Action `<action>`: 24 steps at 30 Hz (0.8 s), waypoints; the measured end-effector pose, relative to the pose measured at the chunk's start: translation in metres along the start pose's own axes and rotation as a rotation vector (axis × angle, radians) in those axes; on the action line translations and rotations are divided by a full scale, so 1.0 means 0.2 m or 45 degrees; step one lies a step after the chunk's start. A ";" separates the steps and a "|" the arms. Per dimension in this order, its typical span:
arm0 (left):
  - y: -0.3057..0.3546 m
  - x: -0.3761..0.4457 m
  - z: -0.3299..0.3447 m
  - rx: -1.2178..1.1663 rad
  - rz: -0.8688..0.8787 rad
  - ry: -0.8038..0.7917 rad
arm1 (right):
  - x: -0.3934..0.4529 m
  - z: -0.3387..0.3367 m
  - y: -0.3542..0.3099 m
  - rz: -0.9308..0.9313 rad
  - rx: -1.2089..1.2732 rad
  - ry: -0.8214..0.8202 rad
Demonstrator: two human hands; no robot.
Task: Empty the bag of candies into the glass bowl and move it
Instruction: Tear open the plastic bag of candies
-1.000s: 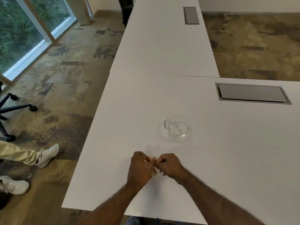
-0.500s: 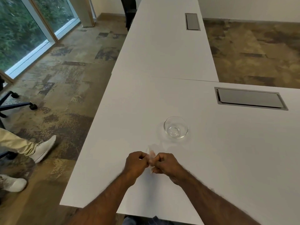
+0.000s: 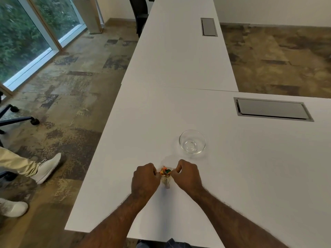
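Observation:
A small clear bag of candies [image 3: 165,174] sits between my two hands near the table's front edge, orange and green pieces showing through it. My left hand [image 3: 145,179] pinches its left side and my right hand [image 3: 187,175] pinches its right side, fingers closed on the plastic. The empty glass bowl [image 3: 192,141] stands upright on the white table [image 3: 232,176], a short way beyond and slightly right of my right hand.
A grey cable hatch [image 3: 272,109] is set in the table at the right, another hatch [image 3: 208,26] on the far table. The table's left edge runs close to my left arm. A person's legs with white shoes [image 3: 47,167] and a chair base [image 3: 18,119] stand on the floor at left.
My hands have drawn slightly apart on the bag, and the coloured candies now show between them. The bowl has not moved.

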State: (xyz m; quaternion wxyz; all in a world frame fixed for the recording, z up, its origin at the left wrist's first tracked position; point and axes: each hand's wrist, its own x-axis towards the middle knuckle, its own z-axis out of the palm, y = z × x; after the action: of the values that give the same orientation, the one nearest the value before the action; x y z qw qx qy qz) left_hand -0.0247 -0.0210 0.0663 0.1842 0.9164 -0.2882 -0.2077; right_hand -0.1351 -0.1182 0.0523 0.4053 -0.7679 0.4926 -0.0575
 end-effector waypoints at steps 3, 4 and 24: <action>0.02 0.00 -0.02 -0.003 -0.035 0.041 | 0.00 0.01 -0.01 0.030 -0.047 0.081; 0.03 0.01 -0.02 -0.037 -0.053 0.061 | 0.00 0.01 -0.01 0.056 -0.053 0.115; 0.38 0.11 -0.07 -0.129 0.409 -0.044 | 0.12 -0.13 0.28 0.597 1.476 -0.389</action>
State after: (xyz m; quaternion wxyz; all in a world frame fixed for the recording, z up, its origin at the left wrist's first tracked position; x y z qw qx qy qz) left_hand -0.0358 -0.0892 0.1078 0.2561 0.8444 -0.4234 -0.2055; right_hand -0.1743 -0.1630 0.0238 0.8221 -0.2957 0.4730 -0.1142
